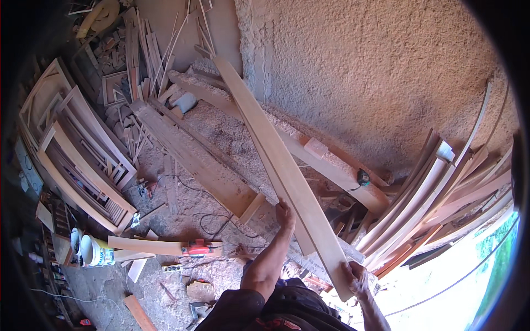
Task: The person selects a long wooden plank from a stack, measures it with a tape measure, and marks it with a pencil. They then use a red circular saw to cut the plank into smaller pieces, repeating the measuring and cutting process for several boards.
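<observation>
Above the sawdust floor (221,276), both hands hold a long plank (276,154): left hand (285,214) on its left edge, right hand (354,277) with fingers closed around its near end. Its far end leans on the wall (375,71); it is not yet laid down.

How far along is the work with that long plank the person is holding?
Done: the long plank looks smooth and clean-edged, and sawdust covers the floor. In hand: the left hand grips its side edge and the right hand its near end, holding it slanted toward the wall. Left: it is not set down; more boards lean at the right, and a red power tool lies unused.
</observation>
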Available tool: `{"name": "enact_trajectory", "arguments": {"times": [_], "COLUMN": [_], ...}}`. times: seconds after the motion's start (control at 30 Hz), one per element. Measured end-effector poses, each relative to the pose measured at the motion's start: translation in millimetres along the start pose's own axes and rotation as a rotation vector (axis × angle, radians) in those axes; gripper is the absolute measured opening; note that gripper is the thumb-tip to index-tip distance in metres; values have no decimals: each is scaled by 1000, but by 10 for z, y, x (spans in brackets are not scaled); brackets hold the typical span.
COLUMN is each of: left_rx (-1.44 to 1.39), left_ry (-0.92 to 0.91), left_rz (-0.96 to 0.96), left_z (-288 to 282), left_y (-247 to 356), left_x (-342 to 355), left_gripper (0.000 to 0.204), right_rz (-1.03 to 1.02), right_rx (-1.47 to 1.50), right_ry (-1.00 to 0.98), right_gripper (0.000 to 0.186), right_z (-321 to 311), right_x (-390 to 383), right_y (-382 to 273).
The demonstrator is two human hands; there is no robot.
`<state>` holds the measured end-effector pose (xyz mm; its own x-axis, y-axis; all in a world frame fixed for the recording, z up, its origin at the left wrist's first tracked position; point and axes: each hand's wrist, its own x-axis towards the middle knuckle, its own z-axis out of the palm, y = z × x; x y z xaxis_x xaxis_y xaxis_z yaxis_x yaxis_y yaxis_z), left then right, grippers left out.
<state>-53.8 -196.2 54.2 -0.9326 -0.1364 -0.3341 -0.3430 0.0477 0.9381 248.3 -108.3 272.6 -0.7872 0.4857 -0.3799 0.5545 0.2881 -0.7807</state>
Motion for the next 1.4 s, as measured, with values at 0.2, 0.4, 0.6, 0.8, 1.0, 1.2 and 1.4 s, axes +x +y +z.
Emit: {"name": "enact_trajectory", "arguments": {"times": [0.2, 0.4, 0.6, 0.8, 1.0, 1.2, 1.4], "left_rx": [2, -204, -362, -348, -525, -341, -304], "left_ry": [-297, -388, -270, -121, 14, 212, 229], "left_rz": [191, 183, -4, 251, 287, 379, 260], "left_z": [-104, -615, -1592, -1913, -2192, -2442, -2566], "left_y": [-549, -88, 603, 1157, 1408, 1392, 1314], "left_x": [426, -284, -462, -344, 42, 289, 421], "left_gripper": [49, 48, 51, 62, 72, 72, 73], "right_rz": [-129, -86, 18, -307, 142, 313, 420], "right_rx": [-72, -9, -83, -310, 179, 471, 540], "right_ry": [-43, -205, -484, -626, -1011, -1148, -1173], "right_gripper": [49, 49, 60, 62, 56, 61, 56], "right_z": [236, 448, 990, 1704, 2111, 2382, 2522], "right_x": [259, 474, 816, 1511, 1678, 1400, 1352], "right_y": [-1, -255, -776, -507, -1102, -1561, -1564]}}
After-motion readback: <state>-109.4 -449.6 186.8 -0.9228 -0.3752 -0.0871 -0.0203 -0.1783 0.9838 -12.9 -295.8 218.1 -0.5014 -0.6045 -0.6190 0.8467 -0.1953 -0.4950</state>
